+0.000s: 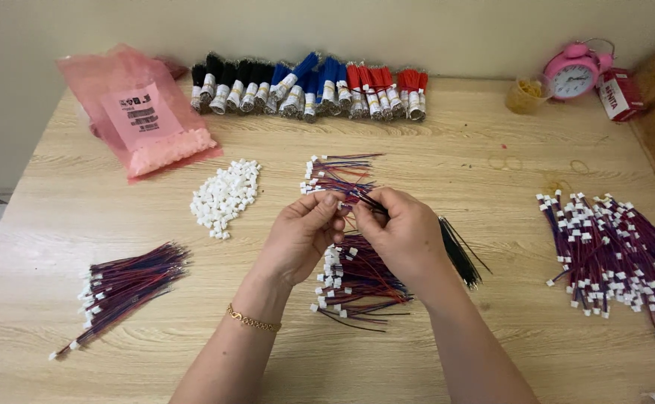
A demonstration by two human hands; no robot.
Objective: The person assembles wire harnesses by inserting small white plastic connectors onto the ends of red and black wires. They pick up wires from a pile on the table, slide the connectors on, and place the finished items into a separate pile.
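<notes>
My left hand [303, 233] and my right hand [401, 233] meet at the middle of the wooden table [447, 150]. Their fingertips pinch thin red, blue and black wires with a small white connector [346, 196] between them. Which hand grips which part is hard to tell. A gold bracelet circles my left wrist. Under my hands lies a pile of wired connectors [357, 280]. A smaller wired bunch [335, 173] lies just beyond my fingers. Loose black wires [460, 253] rest to the right of my right hand.
A heap of white connector housings [225, 196] sits left of centre, a pink bag [144, 112] behind it. Bundled black, blue and red wires [309, 88] line the back. Finished harness piles lie at left [122, 288] and right [615, 251]. A pink alarm clock [573, 71] stands back right.
</notes>
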